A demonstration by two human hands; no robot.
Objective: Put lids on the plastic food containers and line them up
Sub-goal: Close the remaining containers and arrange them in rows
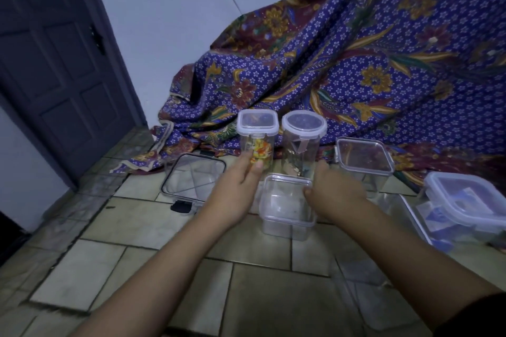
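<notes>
A tall square container (257,128) with a clip lid and yellow-orange contents stands by the cloth. A tall round lidded container (304,131) stands right beside it. My left hand (241,180) reaches to the square one's base, with fingers stretched along its left side and the thumb touching its front. In front sits a small clear container (284,208) with a lid on it. My right hand (334,189) holds its far right corner, thumb on the rim. A wider lidded square container (364,161) stands to the right.
A black-rimmed clear box (191,178) lies left on the tiled floor (137,227). Far right are a clear tub (402,213) and a blue-tinted lidded container (465,200). A purple patterned cloth (356,63) drapes behind. A dark door (54,63) is at left.
</notes>
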